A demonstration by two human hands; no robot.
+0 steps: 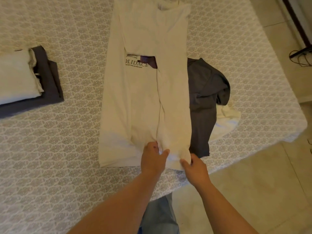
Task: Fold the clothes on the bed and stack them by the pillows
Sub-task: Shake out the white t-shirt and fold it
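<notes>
Step in hand: judged from how things lie, the cream shirt [145, 92] is folded lengthwise into a long strip and its near hem is being taken up for the crosswise fold.
Cream shirt: lies along the middle of the bed [70, 149], collar end far, hem end near; both side panels are turned in and meet in a seam-like line down the middle, with a dark printed logo showing in the gap.
Left hand [154, 158]: at the hem near the centre line, fingers curled and pinching the cloth.
Right hand [194, 168]: at the hem's right corner, fingers closed on the fabric edge.
Doing it well: I would lift both corners level, carry the hem toward the collar in 1 move, keep the turned-in panels from sliding open, then smooth the crease flat.
Risk: the right panel overlaps the grey garment [204, 98], which could drag along if the lift is careless.
Still to fold: the grey garment lies crumpled just beside the shirt on the right, with a white piece [226, 120] under its far edge.
Stack: at the left, a folded cream item [16, 76] rests on a folded dark grey one [49, 81]; no pillows are in view.
Containers: none visible.
</notes>
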